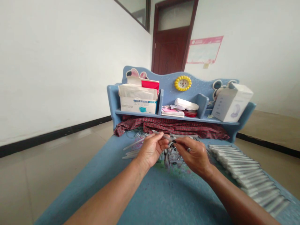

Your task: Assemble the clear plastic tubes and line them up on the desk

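Observation:
My left hand (pixel 152 147) holds a slim whitish pen-like tube (pixel 160 134) between thumb and fingers, above the middle of the blue desk. At the tube's right end, my right hand (pixel 193 153) pinches a small black part (pixel 174 141). Under and between the hands lie many small dark and silvery pieces (pixel 167 157), too blurred to tell apart. A few pale tubes (pixel 131 153) rest left of my left hand. Many similar clear tubes (pixel 243 170) lie side by side in a long row to the right of my right hand.
A blue shelf (pixel 173 118) stands at the desk's back, bearing a mask box (pixel 138 104), papers (pixel 172 112), a red tin (pixel 190 113) and a white box (pixel 231 103). Checked red cloth (pixel 187 127) is bunched beneath it. A yellow-rimmed clock (pixel 182 83) is on its back panel.

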A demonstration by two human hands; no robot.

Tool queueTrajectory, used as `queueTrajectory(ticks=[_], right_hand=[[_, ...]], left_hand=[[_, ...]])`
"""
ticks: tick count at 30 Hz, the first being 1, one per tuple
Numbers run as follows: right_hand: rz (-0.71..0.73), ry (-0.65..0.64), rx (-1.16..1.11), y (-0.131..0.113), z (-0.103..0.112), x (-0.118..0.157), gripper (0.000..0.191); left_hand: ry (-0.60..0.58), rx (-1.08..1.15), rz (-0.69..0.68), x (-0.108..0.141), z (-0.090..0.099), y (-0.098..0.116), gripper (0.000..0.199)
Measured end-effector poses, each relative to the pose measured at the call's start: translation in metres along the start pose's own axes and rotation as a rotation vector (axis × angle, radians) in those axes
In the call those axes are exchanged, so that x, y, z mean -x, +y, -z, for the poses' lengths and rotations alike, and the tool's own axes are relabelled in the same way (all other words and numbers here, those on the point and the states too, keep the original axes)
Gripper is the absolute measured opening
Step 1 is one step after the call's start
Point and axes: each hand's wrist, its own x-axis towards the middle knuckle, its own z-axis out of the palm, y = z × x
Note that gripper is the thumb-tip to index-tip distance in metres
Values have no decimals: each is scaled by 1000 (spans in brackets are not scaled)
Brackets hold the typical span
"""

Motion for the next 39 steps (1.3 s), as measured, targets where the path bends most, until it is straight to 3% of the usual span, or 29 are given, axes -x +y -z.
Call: queueTrajectory(ticks=[9,15,18,24,29,34,39], right_hand=[[84,-8,153,5,-1,3,10],[153,-110,349,5,-1,6,20],[42,-162,297,3,-2,7,23],[-359,-304,-108,5,-1,8,40],[-325,-228,-33,5,-2,7,19],[-321,-307,-89,5,-3,9,38],[-356,-247,-81,7,-6,10,21]], left_hand=[[13,-69,-40,2,-2,0,10],[-4,-167,-99,1,0,-3,3],[-42,-203,-122,1,2,-3,6],[-86,-230,-147,1,2,-3,12],[-68,-247,-161,0,2,-3,11],[-68,-263,-158,2,0,-2,13],[-48,-271,-176,3,-1,-1,12]])
